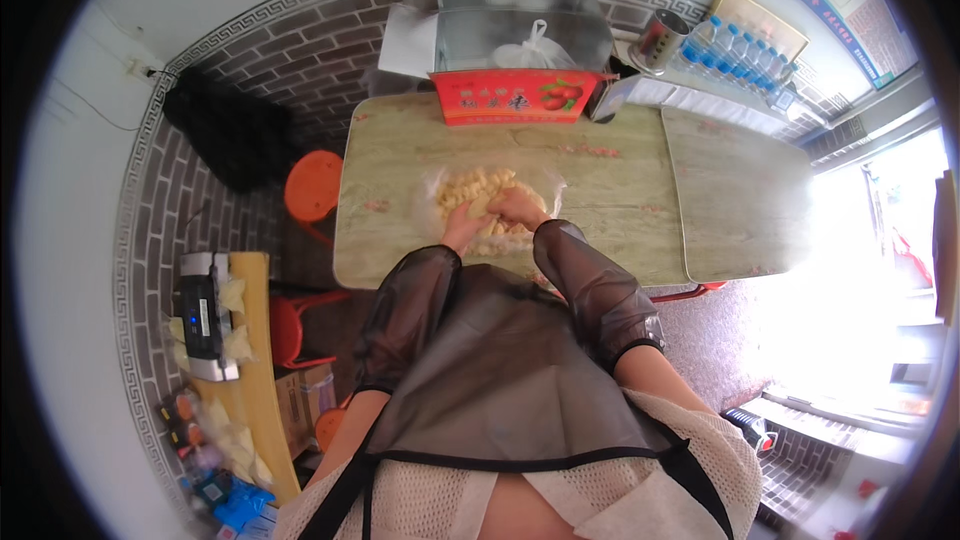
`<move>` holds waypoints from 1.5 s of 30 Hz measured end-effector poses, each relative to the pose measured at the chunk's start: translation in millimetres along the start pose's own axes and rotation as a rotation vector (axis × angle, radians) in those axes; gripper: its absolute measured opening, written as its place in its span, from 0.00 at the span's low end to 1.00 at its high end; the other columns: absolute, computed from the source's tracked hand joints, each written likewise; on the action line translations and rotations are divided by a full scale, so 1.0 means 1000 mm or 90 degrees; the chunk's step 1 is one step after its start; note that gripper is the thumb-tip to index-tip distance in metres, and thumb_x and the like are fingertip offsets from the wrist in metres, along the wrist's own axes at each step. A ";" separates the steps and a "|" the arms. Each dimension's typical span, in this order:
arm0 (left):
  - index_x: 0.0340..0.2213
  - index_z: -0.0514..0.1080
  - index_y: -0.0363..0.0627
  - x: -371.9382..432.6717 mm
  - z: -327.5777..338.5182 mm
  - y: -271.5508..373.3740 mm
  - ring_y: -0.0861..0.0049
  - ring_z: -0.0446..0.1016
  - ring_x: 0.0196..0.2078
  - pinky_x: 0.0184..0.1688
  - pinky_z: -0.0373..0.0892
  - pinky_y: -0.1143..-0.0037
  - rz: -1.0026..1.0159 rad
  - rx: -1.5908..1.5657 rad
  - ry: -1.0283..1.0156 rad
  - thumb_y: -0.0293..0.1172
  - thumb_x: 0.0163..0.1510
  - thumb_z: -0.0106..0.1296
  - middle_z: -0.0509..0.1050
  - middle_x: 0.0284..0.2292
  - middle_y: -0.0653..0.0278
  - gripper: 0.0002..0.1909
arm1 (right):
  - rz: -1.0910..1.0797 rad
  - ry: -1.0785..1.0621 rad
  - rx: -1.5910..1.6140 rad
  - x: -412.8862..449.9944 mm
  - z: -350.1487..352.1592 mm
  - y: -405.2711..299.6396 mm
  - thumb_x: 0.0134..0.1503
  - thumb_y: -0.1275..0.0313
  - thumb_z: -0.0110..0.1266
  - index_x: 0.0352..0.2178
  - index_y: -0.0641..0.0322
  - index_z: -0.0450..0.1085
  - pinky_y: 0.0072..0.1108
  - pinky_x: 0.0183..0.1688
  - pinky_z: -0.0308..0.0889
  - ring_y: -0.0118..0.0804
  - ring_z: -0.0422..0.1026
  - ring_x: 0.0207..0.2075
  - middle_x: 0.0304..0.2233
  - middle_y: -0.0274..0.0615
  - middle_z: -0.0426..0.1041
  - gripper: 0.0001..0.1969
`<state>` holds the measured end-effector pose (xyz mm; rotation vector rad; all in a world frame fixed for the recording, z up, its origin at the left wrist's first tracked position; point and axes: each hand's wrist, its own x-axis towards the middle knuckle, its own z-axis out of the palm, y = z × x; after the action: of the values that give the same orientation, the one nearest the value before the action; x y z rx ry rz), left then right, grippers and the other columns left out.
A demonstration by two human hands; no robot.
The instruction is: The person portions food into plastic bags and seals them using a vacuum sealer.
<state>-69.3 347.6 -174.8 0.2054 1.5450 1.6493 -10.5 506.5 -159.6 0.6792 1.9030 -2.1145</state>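
A clear plastic bag (559, 195) lies spread on the table in front of me. On it is a heap of pale yellow food chunks (469, 186), their exact kind not plain. Over the heap, my left hand (463, 226) holds a larger pale yellow piece (480, 205) with the thumb along it. Curled against that piece's right side, my right hand (517, 208) grips it too. Whether a small tool sits inside the right fist is hidden. Sheer dark sleeve covers reach both wrists.
A red-fronted carton (517, 99) holding a white plastic bag (532, 52) stands at the wooden-patterned table's (615, 187) far edge. Bottled water (731, 52) lines a ledge behind. Orange stools (313, 186) flank the left end. A black-and-silver machine (201, 315) sits on a side table.
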 end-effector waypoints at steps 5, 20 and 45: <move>0.47 0.62 0.38 0.005 -0.005 0.004 0.77 0.67 0.43 0.41 0.64 0.76 0.008 0.049 0.016 0.26 0.50 0.51 0.68 0.42 0.62 0.21 | -0.029 0.166 0.118 0.011 -0.022 0.011 0.43 0.74 0.53 0.23 0.67 0.66 0.18 0.12 0.52 0.26 0.59 0.10 0.13 0.35 0.63 0.07; 0.39 0.68 0.35 0.027 -0.018 -0.038 0.84 0.66 0.35 0.40 0.61 0.81 0.005 0.016 0.048 0.31 0.53 0.46 0.71 0.31 0.67 0.14 | 0.001 0.043 -0.022 0.008 0.006 -0.007 0.43 0.72 0.54 0.26 0.67 0.68 0.20 0.13 0.55 0.27 0.61 0.12 0.15 0.38 0.65 0.09; 0.38 0.69 0.36 0.027 -0.002 -0.017 0.85 0.64 0.35 0.38 0.60 0.82 0.056 0.029 0.129 0.34 0.51 0.52 0.69 0.33 0.70 0.15 | -0.065 0.209 0.162 0.008 -0.039 0.018 0.46 0.70 0.54 0.23 0.69 0.67 0.18 0.17 0.61 0.27 0.66 0.14 0.15 0.39 0.67 0.10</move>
<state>-80.3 361.7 -201.6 0.1351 1.7490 1.7489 -2.0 543.5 -181.3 1.0605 1.8712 -2.4655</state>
